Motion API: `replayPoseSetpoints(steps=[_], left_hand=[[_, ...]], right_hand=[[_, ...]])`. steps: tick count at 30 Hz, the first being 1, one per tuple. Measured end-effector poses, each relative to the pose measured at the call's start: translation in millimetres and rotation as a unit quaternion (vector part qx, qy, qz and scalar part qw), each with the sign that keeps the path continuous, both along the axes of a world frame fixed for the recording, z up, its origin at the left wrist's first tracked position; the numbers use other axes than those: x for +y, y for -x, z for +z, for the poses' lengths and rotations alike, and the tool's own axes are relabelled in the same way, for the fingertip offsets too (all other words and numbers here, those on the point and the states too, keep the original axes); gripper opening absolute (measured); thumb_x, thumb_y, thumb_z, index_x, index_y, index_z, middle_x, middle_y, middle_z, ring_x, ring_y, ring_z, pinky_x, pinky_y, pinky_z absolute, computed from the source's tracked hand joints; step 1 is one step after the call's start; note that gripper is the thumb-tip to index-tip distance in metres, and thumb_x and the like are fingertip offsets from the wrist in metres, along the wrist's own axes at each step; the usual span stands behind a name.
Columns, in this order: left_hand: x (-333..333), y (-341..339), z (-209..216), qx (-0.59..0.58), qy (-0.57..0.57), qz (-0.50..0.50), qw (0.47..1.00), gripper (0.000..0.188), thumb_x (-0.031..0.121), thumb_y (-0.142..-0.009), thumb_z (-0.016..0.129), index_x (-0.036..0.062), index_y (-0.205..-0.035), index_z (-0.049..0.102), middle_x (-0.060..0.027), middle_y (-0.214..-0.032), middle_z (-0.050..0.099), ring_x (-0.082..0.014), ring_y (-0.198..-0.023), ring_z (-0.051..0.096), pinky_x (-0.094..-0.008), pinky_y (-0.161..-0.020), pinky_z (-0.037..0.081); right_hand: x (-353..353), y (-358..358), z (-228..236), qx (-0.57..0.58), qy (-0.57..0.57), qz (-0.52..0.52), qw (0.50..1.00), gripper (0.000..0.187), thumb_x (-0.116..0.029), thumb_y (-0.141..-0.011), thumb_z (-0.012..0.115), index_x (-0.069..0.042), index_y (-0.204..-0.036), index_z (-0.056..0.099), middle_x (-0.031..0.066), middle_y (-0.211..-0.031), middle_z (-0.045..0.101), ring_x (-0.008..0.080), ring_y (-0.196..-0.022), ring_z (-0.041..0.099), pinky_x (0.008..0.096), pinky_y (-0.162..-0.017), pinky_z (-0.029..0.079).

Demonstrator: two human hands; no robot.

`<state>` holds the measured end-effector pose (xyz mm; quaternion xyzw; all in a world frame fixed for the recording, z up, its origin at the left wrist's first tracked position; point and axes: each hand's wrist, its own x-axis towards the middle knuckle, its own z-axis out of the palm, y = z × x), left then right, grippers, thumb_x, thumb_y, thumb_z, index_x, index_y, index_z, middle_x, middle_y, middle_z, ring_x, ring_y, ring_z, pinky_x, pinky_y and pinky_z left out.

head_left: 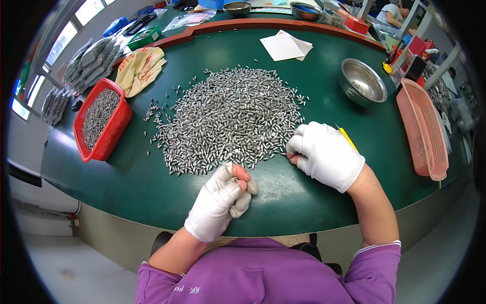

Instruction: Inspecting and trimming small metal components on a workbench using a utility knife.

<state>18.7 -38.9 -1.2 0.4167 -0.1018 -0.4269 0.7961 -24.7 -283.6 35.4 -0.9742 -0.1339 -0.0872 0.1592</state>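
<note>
A broad heap of small silvery metal pieces [230,119], short and cylinder-like, covers the middle of the green table. Near its front edge my left hand [217,200], in a white glove with bare thumb and index tips, is closed in a pinch. Whatever sits between those fingertips is too small to name. My right hand [324,154], gloved in white too, rests at the heap's right edge with its fingers curled together; the fingertips point at the pieces and their grip is hidden. Just beyond it lies a slim yellow-handled tool with a dark pointed tip [348,139], partly covered by the hand.
A red basket [126,119] full of duller small pieces stands at left, beside a crumpled yellowish bag [139,71]. At right are a steel bowl [372,81] and a pink basket [422,131]. White paper [278,48] lies at the back, before a reddish raised edge [228,24].
</note>
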Motion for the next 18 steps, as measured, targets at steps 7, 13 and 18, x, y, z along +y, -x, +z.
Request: replayPoseSetpoints(steps=[7, 13, 18], left_hand=[[-2.5, -1.3, 13.1, -0.027, -0.09, -0.058, 0.994, 0.028, 0.025, -0.096, 0.059, 0.0053, -0.114, 0.05, -0.0051, -0.092, 0.058, -0.0047, -0.058, 0.039, -0.0188, -0.052, 0.032], [-2.7, 1.3, 5.6, -0.015, -0.093, -0.034, 0.995, 0.02, 0.023, -0.097, 0.057, 0.0068, -0.108, 0.053, -0.0035, -0.084, 0.058, -0.0046, -0.054, 0.039, -0.019, -0.049, 0.031], [-1.6, 0.8, 2.4, 0.006, -0.039, -0.013, 0.999, 0.019, 0.025, -0.098, 0.057, 0.0069, -0.105, 0.055, -0.0027, -0.083, 0.059, -0.0046, -0.054, 0.039, -0.0186, -0.049, 0.031]], right_hand=[[26.6, -0.5, 4.3, -0.074, -0.097, 0.117, 0.986, 0.018, -0.021, -0.075, 0.07, -0.012, -0.089, 0.064, 0.0051, -0.086, 0.06, 0.0263, -0.084, 0.059, 0.0381, -0.072, 0.05], [35.7, -2.5, -3.5, -0.143, -0.121, 0.113, 0.976, 0.019, -0.019, -0.071, 0.073, -0.013, -0.087, 0.065, 0.0031, -0.08, 0.062, 0.026, -0.073, 0.06, 0.0375, -0.063, 0.048], [28.7, -2.8, -1.1, -0.165, -0.133, 0.142, 0.967, 0.023, -0.011, -0.066, 0.076, -0.014, -0.087, 0.068, 0.0027, -0.078, 0.063, 0.0245, -0.067, 0.06, 0.0365, -0.057, 0.046]])
